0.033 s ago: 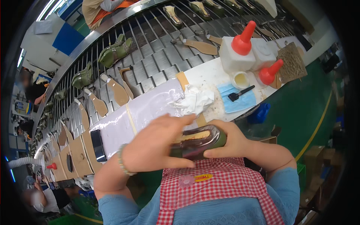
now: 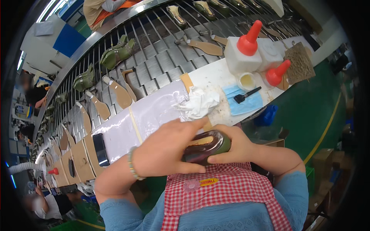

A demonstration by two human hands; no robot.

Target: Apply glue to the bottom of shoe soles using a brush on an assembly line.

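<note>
In front of my apron I hold a lasted shoe (image 2: 216, 146), sole side up, with a tan strip in the middle of its glossy dark brown underside and green along the side. My right hand (image 2: 237, 145) grips its right end, thumb on the near side and fingers round the far side. Over the left part lies my left hand (image 2: 166, 144), thumb near and fingers far, covering that end. A crumpled white cloth (image 2: 198, 103) sits on the bench just beyond my hands.
Beyond the bench (image 2: 148, 115), a metal conveyor (image 2: 154, 63) carries tan soles (image 2: 115, 92) and green shoes (image 2: 117, 54). White bottles with red nozzles (image 2: 248, 40), a small cup (image 2: 246, 81) and a black brush (image 2: 246, 95) on a blue mask stand at right. A phone (image 2: 101, 150) lies left.
My left hand has slid a little to the right along the shoe and covers more of it. My right hand keeps its hold.
</note>
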